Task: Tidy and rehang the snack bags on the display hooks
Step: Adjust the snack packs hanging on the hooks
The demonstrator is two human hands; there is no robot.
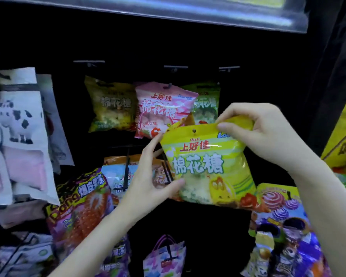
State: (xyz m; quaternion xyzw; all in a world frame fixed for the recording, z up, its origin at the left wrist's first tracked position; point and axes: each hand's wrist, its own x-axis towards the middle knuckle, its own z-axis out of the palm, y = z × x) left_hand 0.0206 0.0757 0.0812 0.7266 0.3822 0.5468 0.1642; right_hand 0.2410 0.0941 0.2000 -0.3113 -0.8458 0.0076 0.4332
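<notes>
Centre of the frame: yellow marshmallow bag, held in the air before the dark display, slightly tilted, hang hole near its top edge. Left hand gripping the bag's left edge, thumb curled over the front at lower left, other fingers behind the bag. Right hand pinching the top right corner, thumb on the front, fingers folded over the header from behind. Just above and behind, in the upper middle: pink marshmallow bag hanging on a hook, between an olive-yellow bag and a green bag. Lower left: strawberry candy bag. Far left: cow-print bag.
</notes>
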